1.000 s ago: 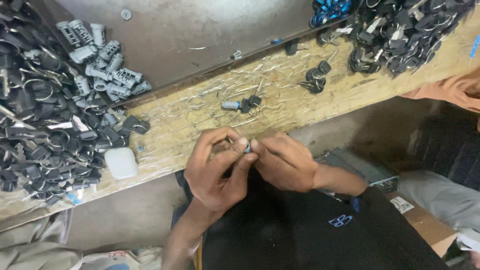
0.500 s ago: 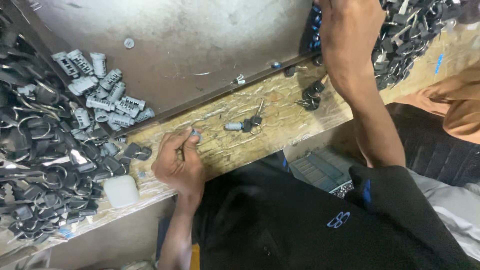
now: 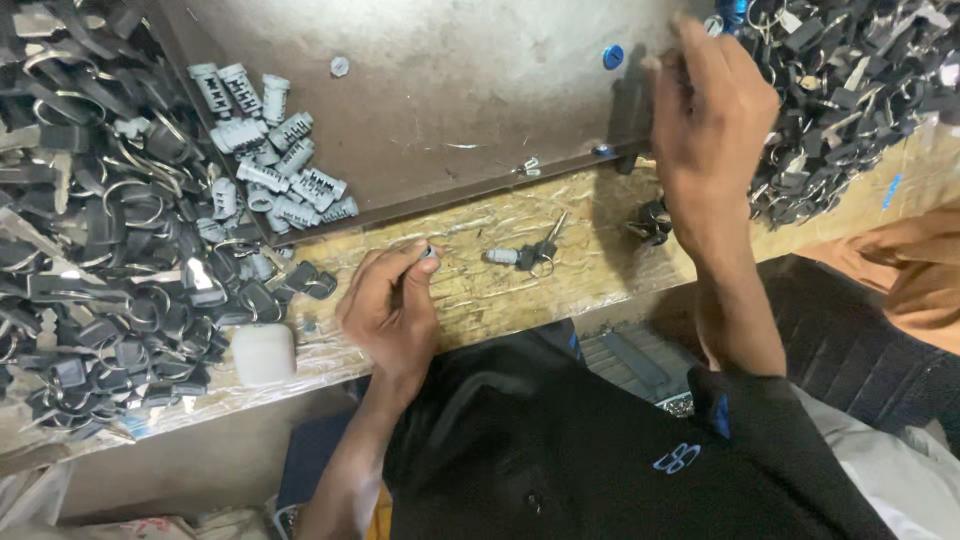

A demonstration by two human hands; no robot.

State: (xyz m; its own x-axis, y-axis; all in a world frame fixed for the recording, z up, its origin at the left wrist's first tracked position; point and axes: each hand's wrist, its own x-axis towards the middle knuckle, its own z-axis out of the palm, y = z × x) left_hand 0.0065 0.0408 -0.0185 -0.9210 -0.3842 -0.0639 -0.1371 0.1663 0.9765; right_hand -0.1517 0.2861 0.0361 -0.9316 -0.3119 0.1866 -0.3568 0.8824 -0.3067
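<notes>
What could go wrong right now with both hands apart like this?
The left hand pinches a small grey metal cylinder near the wooden bench front edge; it might slip and roll off. The right hand, raised beside the heaped black-headed keys, might knock some off that pile.

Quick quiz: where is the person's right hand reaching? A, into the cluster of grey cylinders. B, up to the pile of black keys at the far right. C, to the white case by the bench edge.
B: the right hand is raised at the edge of the pile of black keys, while the left hand rests on the wooden bench pinching a small metal piece.
</notes>
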